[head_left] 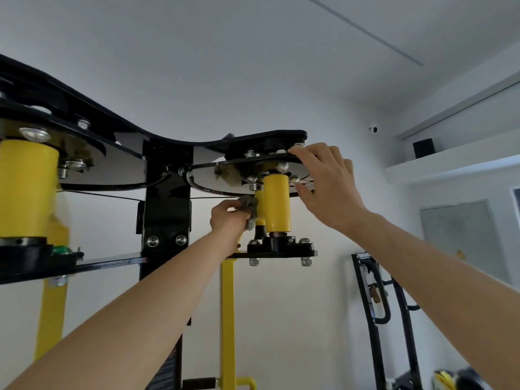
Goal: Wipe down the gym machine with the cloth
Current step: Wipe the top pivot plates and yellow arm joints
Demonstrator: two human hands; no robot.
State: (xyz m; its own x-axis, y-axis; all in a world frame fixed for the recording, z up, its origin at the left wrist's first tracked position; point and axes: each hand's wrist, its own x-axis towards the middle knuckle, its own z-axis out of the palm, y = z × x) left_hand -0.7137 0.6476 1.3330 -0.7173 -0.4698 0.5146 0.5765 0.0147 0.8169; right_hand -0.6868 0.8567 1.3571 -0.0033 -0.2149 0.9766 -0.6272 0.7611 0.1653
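Where the cloth (250,210) lies: bunched, grey, long side up-down, pressed beside the yellow roller (277,204), high on the gym machine (166,192).
Left hand (228,219): fingers curled, grasping the cloth.
Right hand (327,181): grips the black plate (242,162) rim, fingers above, thumb beneath.

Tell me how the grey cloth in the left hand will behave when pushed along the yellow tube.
The grey cloth looks floppy: it sits crumpled in the left hand, a fold hanging below. Probably light, as one hand holds it overhead. Against the yellow tube it should mould to the curve.
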